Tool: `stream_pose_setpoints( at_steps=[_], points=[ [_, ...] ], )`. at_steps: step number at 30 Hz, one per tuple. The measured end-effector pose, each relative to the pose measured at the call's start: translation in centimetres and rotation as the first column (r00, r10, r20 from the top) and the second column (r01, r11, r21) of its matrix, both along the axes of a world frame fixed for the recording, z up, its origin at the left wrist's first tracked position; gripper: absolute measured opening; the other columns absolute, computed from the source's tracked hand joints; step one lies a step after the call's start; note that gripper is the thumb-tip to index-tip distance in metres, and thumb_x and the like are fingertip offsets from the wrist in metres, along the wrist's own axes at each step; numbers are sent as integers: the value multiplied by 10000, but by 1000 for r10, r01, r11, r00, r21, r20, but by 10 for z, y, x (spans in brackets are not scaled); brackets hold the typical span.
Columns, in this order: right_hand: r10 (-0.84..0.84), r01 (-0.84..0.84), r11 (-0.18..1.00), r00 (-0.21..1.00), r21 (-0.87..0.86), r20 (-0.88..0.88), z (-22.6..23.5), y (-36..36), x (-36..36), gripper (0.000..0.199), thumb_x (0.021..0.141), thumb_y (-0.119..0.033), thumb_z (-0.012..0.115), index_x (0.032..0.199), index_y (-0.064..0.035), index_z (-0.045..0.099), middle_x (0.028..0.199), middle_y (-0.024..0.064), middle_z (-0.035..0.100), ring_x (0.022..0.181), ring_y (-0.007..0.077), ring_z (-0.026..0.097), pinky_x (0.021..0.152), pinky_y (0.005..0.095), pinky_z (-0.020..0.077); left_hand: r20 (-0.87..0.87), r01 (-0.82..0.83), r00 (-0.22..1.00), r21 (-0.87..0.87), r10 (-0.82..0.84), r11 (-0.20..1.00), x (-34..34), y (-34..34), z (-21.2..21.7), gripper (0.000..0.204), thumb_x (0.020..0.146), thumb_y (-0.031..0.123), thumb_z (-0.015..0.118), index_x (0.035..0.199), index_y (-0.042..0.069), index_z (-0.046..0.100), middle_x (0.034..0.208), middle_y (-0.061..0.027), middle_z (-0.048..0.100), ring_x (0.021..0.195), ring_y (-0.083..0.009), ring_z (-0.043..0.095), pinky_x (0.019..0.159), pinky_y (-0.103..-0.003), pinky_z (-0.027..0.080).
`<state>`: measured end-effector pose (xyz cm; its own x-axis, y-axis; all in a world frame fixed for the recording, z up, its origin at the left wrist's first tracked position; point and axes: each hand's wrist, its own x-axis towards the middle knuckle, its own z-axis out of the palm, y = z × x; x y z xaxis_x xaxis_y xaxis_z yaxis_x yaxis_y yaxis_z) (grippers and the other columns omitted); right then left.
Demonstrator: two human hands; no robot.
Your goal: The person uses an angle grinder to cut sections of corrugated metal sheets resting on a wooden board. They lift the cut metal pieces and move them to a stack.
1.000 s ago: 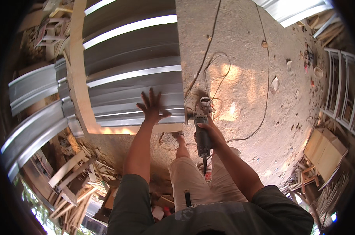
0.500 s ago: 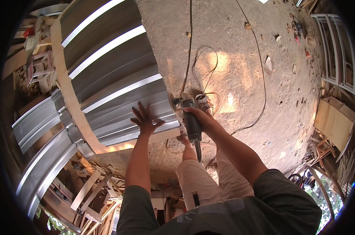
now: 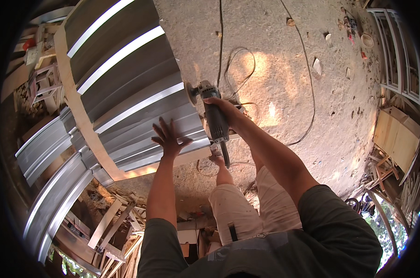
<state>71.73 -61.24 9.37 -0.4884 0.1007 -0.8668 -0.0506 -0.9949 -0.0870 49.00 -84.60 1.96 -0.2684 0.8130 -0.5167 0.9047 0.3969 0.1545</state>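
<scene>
A grey corrugated metal sheet (image 3: 136, 88) lies in front of me to the left, over a pale wooden frame (image 3: 82, 118). My left hand (image 3: 169, 140) rests on its near part, fingers spread. In my right hand (image 3: 222, 107) is a dark angle grinder (image 3: 215, 118), gripped around its body. The grinder's round disc (image 3: 190, 92) is at the sheet's right edge, by a bright raised rib; whether it touches the metal I cannot tell. A cord leaves the tool's rear end, toward my legs.
Black cords (image 3: 312, 106) loop across the rough floor (image 3: 284, 55). More corrugated sheets (image 3: 57, 194) lie at the left. Wood scraps (image 3: 110, 227) are piled at the lower left. Pale frames (image 3: 395, 55) and a wooden box (image 3: 395, 134) stand along the right.
My right hand has moved the grinder forward and slightly left along the sheet's right edge. The left hand stays spread on the metal, nearly in place.
</scene>
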Motion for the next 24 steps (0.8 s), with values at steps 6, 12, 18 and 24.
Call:
stream_pose_setpoints(
  at_steps=[6, 12, 18, 24],
  points=[
    [-20, 21, 998, 1000, -67, 14, 9, -58, 34, 403, 890, -331, 745, 1055, 11, 611, 821, 125, 683, 632, 216, 685, 578, 334, 595, 3, 4, 1000, 59, -5, 998, 1, -2, -1, 1370, 621, 872, 707, 1666, 213, 117, 1702, -221, -171, 1504, -581, -188, 964, -915, 64],
    [-65, 72, 982, 997, -176, 47, 31, -112, 59, 415, 900, -325, 732, 1124, 6, 623, 861, 110, 687, 647, 197, 684, 587, 310, 593, -39, 10, 999, 32, -8, 999, -2, -2, -1, 1379, 608, 865, 721, 1669, 244, 95, 1707, -204, -171, 1508, -575, -183, 971, -915, 63],
    [-19, 33, 978, 998, -205, 67, 31, -160, 85, 411, 890, -342, 741, 1114, -12, 645, 861, 84, 683, 670, 180, 676, 578, 311, 574, -45, -3, 999, -40, 1, 999, 1, 1, 4, 1398, 613, 840, 750, 1669, 243, 54, 1701, -194, -202, 1510, -562, -194, 1012, -888, 77],
    [-13, 36, 969, 995, -243, 99, 37, -188, 99, 397, 868, -350, 765, 1061, -19, 661, 822, 72, 677, 652, 177, 664, 573, 313, 562, -48, 3, 999, -54, -5, 999, 0, 1, 4, 1396, 626, 843, 740, 1669, 258, 20, 1699, -189, -216, 1510, -559, -203, 1022, -881, 72]
  ],
)
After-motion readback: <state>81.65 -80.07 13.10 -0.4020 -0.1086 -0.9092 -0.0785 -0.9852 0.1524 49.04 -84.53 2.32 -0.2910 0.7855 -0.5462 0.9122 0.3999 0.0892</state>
